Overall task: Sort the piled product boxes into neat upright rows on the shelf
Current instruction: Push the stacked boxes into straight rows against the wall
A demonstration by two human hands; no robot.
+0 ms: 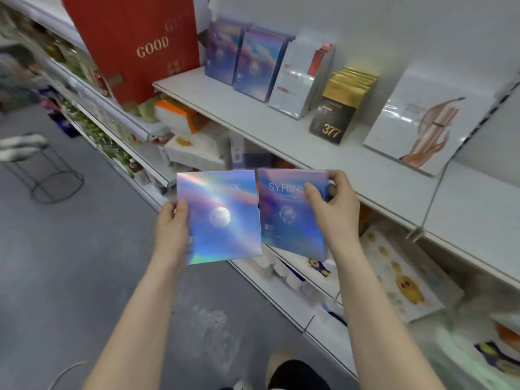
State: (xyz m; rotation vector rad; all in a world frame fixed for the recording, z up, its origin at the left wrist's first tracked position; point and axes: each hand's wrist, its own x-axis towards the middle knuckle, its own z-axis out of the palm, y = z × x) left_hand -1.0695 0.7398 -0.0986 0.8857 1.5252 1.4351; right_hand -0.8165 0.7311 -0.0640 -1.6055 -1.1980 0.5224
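I hold two flat holographic blue-purple boxes in front of the white shelf (281, 130). My left hand (171, 226) grips the left box (222, 218) by its left edge, thumb on the front. My right hand (327, 212) grips the right box (287, 218), marked SYRINX, by its upper right corner. The two boxes touch side by side, below the shelf's front edge. Two rows of matching holographic boxes (244, 57) stand upright at the back left of the shelf.
On the shelf also stand white boxes (295, 77), a row of black-and-gold boxes (334, 114) and a leaning white box with a hand picture (416, 122). A red GOOD gift bag (135, 43) stands at the left. Lower shelves hold piled products. A wire stool (42, 170) stands in the aisle.
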